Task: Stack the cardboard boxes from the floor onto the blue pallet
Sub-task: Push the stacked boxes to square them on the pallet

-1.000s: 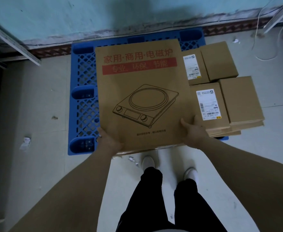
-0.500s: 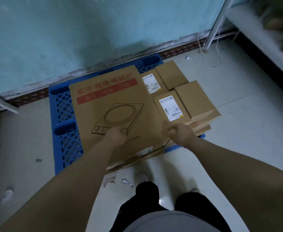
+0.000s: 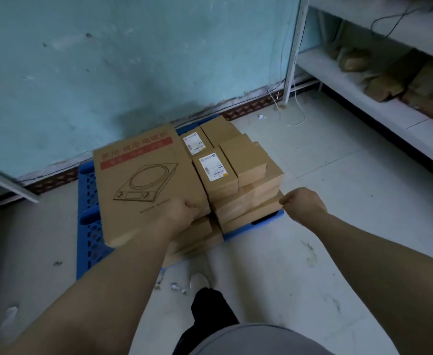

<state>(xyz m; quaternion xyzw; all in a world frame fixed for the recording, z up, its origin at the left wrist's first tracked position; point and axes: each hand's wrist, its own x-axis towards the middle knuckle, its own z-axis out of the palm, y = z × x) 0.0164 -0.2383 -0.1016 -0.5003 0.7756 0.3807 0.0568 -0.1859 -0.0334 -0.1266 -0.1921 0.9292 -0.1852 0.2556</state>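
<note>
On the blue pallet (image 3: 90, 228) | left hand (image 3: 181, 212) fingers grip large box (image 3: 143, 180) | right hand (image 3: 305, 202) fingers curled, hold unclear

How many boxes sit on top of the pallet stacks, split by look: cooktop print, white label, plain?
Cooktop-print box: 1
White-label box: 2
Plain box: 2
Total: 5
</note>
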